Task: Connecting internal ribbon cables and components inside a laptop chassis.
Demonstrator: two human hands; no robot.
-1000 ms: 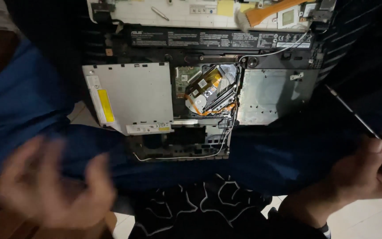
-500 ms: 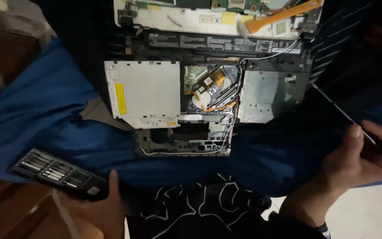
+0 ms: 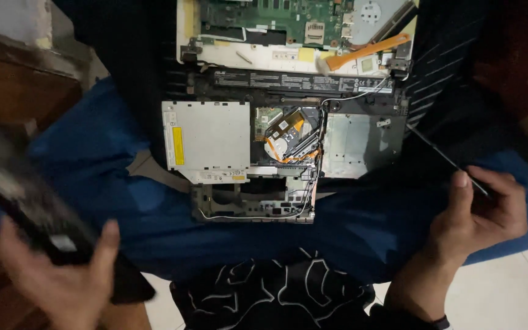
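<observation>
An opened laptop base (image 3: 288,153) lies on blue cloth in front of me, with a silver optical drive (image 3: 206,140) at its left and exposed wiring in the middle. My right hand (image 3: 475,214) is at the right, closed around a thin dark screwdriver (image 3: 441,156) whose shaft points up-left toward the laptop. At the lower left my left hand (image 3: 62,281) grips a flat black case (image 3: 25,201), blurred by motion, well clear of the laptop.
A green circuit board on a white panel (image 3: 300,30) lies beyond the base, with an orange pry tool (image 3: 368,52) on it. Brown wooden furniture (image 3: 13,91) stands at the left. Pale floor tiles (image 3: 508,293) show at lower right.
The left hand, empty a second ago, picked up the black case and has swung it up and leftward. The view has shifted down. The right hand still holds the screwdriver.
</observation>
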